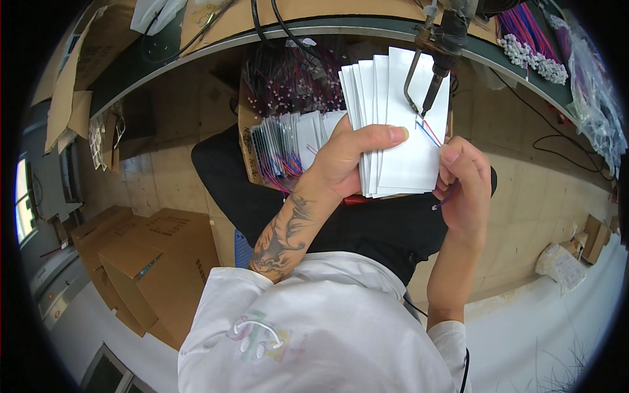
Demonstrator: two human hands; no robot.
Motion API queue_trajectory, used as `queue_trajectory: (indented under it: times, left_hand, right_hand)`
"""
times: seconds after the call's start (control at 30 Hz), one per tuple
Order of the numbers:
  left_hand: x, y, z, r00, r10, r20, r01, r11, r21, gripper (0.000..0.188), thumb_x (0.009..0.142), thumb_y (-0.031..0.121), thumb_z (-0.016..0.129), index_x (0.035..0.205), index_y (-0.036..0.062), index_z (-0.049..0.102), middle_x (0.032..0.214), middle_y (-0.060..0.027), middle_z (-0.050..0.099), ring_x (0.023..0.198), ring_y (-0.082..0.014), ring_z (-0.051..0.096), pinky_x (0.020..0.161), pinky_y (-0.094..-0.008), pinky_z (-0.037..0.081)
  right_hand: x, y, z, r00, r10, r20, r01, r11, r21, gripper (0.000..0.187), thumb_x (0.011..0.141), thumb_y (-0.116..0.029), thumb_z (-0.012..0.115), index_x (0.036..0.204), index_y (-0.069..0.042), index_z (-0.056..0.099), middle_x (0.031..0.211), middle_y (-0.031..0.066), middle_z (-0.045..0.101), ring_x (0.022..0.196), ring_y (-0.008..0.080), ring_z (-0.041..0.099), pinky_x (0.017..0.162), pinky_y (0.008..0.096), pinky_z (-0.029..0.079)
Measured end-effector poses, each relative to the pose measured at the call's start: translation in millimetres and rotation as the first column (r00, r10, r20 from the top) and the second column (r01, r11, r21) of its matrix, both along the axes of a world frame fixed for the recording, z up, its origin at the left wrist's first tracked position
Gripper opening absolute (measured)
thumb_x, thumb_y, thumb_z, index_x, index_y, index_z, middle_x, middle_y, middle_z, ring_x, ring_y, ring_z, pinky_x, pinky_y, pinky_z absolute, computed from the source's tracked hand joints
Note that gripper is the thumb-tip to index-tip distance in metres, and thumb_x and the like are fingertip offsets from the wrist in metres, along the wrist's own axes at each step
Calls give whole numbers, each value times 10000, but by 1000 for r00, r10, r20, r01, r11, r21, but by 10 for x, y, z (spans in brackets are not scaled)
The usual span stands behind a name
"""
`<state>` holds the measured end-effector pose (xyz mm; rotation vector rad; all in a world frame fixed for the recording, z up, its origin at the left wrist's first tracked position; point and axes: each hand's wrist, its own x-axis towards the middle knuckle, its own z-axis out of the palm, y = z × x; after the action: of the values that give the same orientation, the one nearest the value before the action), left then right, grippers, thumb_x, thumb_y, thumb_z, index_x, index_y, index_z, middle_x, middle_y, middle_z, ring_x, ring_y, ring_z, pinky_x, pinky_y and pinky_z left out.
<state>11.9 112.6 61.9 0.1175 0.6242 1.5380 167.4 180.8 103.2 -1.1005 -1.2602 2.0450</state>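
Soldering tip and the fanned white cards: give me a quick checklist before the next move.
1. Left hand grips the fan of white cards: ok, thumb lies across the front.
2. Right hand pinches the wires against the front card: ok.
3. Wire ends under the soldering tip: ok, close below it; contact cannot tell.
4. Fingers away from the tip: ok, both hands sit lower.
5. Tip hot or tinned: cannot tell.
6. Finished wired cards in the box behind: ok, apart from the fan.

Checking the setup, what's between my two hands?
In the head view, a fanned stack of white cards, gripped by the left hand and touched by the right hand.
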Motion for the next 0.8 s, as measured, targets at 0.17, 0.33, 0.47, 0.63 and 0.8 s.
queue_trajectory:
  times: [0.17,0.33,0.47,0.63,0.8]
  left_hand:
    - [-13,-5,10,1000,7,-17,-7,1000,-3,457,764,40,633,1186,-42,476,1039,-146,596,928,-225,625,813,-365,531]
    - [-12,-1,-35,1000,-10,10,10,1000,18,468,757,43,641,1186,-44,476,1038,-147,597,920,-227,625,813,-366,530]
    - [-24,-36,-62,1000,-18,-5,18,1000,-4,462,757,45,644,1180,-44,479,1031,-146,600,916,-227,627,815,-362,529]
    - [-29,-65,-56,1000,0,-19,-1,1000,-22,460,758,43,641,1181,-38,481,1031,-150,600,916,-234,628,820,-359,526]
    - [-23,-94,-132,1000,8,5,-8,999,-41,464,754,32,635,1185,-37,478,1043,-154,595,936,-241,622,823,-365,525]
  right_hand:
    - [-13,-4,1,1000,-15,24,16,1000,-26,229,839,-180,557,645,-70,507,533,-57,361,451,32,310,409,201,269]
    - [7,-1,-30,1000,-8,14,9,1000,-18,234,834,-175,565,632,-73,502,526,-57,358,454,32,310,409,201,265]
    - [-12,-12,-50,1000,-7,10,8,999,-52,243,832,-174,566,623,-76,491,523,-57,356,450,34,305,409,202,262]
    - [-14,-27,-112,1000,-5,12,6,998,-56,255,834,-176,565,612,-81,480,518,-57,352,447,35,310,411,200,269]
    - [4,-54,-209,999,25,-26,-26,998,-50,241,867,-162,558,653,-66,502,552,-49,384,470,38,339,425,197,292]
